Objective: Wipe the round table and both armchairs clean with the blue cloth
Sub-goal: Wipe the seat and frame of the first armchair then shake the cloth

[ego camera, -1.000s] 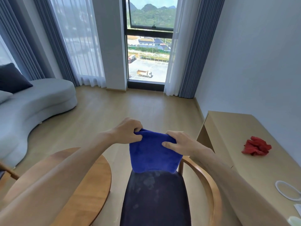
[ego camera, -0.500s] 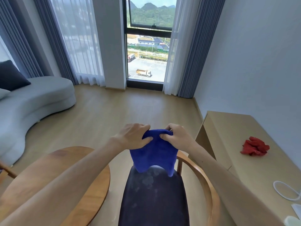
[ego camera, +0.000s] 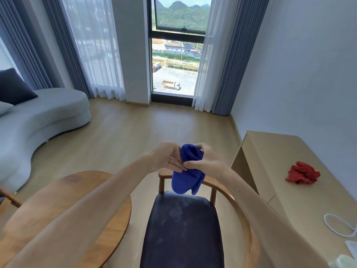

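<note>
You've got the blue cloth (ego camera: 188, 171) bunched up between both hands, held out in the air in front of you, right above the back edge of the armchair (ego camera: 182, 229). Your left hand (ego camera: 167, 158) has its fingers curled in on the cloth's left side, and your right hand (ego camera: 207, 160) is pinching it from the right, thumb pressed across the front fold. The two hands are pretty much touching each other at the fingertips. The lower part of the cloth hangs loose below your grip, its bottom end dangling just over the dark seat without clearly touching it.

That seat cushion shows pale smudgy marks across the middle. The chair's curved wooden arm (ego camera: 249, 229) wraps round the right side under your right forearm.

The round wooden surface (ego camera: 108, 190) sits to the left of the chair, mostly covered by your left forearm from this angle. A bit of another wooden chair arm (ego camera: 10, 199) pokes in at the far left edge.

Off to the right there's a light wood desk (ego camera: 270, 151) along the wall with a crumpled red cloth (ego camera: 302, 175) on it and a white cable loop (ego camera: 340, 225) nearer to you. A grey curved sofa (ego camera: 42, 117) with a dark cushion (ego camera: 13, 88) sits on the left, and the window (ego camera: 176, 64) is straight ahead between the curtains.
</note>
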Motion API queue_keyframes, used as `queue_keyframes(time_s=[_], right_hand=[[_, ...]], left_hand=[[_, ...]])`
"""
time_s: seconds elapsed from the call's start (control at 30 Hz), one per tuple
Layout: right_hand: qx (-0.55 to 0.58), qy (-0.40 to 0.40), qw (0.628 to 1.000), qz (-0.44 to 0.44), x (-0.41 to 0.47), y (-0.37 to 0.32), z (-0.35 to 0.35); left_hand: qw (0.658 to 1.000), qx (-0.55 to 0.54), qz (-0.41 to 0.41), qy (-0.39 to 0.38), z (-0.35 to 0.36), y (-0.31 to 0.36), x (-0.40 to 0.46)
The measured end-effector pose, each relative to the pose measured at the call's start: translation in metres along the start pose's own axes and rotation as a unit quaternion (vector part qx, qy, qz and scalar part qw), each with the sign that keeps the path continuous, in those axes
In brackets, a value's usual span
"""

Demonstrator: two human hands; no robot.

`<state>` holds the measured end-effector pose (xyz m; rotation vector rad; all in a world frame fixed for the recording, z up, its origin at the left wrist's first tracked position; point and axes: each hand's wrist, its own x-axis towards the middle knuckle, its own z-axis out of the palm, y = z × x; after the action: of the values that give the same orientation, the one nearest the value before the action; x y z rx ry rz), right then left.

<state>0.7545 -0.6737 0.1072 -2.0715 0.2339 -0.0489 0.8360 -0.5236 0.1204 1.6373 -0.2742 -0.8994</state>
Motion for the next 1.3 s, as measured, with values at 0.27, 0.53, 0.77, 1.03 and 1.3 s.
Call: queue_keyframes(time_s=[0.27,0.53,0.77,1.03,1.3], right_hand=[[0.214,0.027,0.976,0.044,-0.006,0.031,-0.017],[0.299,-0.098,0.944,0.103,-0.008,0.068,-0.034],[0.217,-0.069,0.964,0.14,0.001,0.114,-0.025],[0.282,0.006,0.926,0.251,0.004,0.182,0.028],[0.241,0.064,0.895,0.369,0.005,0.254,0.088]], left_hand=[[0.975,0.201,0.085,-0.046,-0.009,-0.039,0.006],[0.96,0.262,0.101,-0.018,0.012,-0.049,0.023],[0.972,0.223,-0.012,-0.08,0.014,-0.069,0.036],[0.991,0.005,-0.132,-0.022,-0.013,-0.162,0.067],[0.981,-0.087,-0.155,0.074,-0.026,-0.249,0.14]])
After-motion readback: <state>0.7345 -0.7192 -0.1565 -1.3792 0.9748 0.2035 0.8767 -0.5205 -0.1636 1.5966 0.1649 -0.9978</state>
